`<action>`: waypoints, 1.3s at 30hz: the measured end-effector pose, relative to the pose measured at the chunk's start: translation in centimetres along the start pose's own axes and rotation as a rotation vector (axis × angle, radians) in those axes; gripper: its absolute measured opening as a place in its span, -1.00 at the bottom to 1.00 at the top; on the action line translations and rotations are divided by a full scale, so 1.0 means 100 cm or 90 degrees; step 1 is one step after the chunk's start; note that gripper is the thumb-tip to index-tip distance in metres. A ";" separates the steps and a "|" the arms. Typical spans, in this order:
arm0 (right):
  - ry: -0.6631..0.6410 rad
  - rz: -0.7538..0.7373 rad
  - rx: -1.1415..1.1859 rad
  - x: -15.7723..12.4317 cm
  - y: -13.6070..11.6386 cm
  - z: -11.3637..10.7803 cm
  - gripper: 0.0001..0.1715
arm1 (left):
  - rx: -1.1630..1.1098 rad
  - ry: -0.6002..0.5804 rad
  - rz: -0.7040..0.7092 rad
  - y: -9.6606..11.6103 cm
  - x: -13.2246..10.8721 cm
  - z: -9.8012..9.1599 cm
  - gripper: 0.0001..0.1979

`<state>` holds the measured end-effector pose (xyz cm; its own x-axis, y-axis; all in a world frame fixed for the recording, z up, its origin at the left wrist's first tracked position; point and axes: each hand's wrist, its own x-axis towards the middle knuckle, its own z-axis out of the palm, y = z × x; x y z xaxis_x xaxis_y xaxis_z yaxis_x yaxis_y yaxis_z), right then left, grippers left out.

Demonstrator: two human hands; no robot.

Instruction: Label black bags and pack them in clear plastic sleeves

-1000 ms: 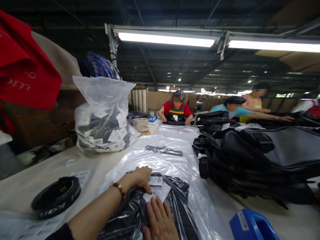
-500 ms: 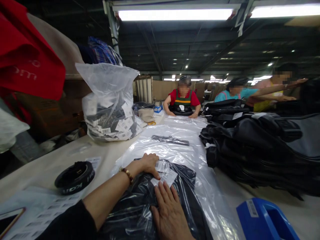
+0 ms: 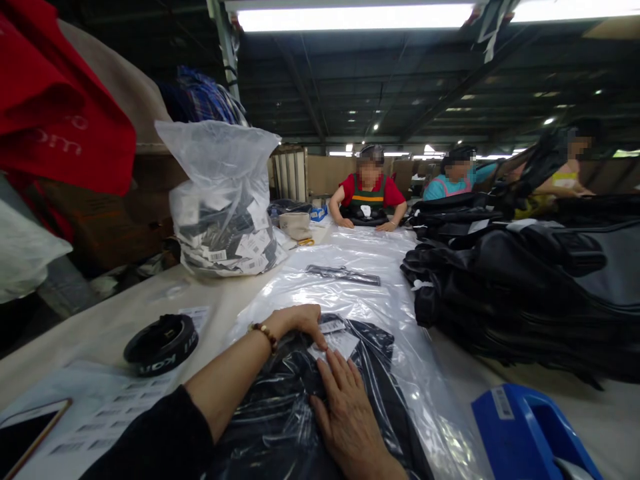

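On the long table [image 3: 125,320], a black garment in a clear bag [image 3: 320,400] lies lengthwise away from the viewer, its near end cut off. Left hand [image 3: 297,320] and right hand [image 3: 345,417] press flat beside its white tag [image 3: 340,341], grasping nothing. Since earlier, a phone [image 3: 27,437] has entered view.

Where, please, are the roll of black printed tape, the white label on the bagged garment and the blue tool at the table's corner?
roll of black printed tape [image 3: 161,343], head view, on its outer band.
white label [image 3: 342,343], head view, on its bare middle.
blue tool [image 3: 525,430], head view, on its top face.
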<state>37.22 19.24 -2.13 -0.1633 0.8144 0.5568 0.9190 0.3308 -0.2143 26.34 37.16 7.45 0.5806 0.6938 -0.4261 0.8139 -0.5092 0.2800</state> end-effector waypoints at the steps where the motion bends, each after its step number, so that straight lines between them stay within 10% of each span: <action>1: 0.002 0.005 0.007 0.000 -0.001 -0.001 -0.49 | -0.011 -0.005 -0.001 -0.001 0.002 0.000 -0.34; 39: -0.022 0.052 0.049 -0.001 0.000 0.000 -0.48 | -0.094 0.030 -0.063 -0.002 0.013 0.008 -0.41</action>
<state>37.21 19.17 -2.21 -0.1022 0.8556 0.5074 0.8996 0.2973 -0.3200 26.95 37.77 6.17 0.4945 0.7623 -0.4176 0.8599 -0.3591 0.3627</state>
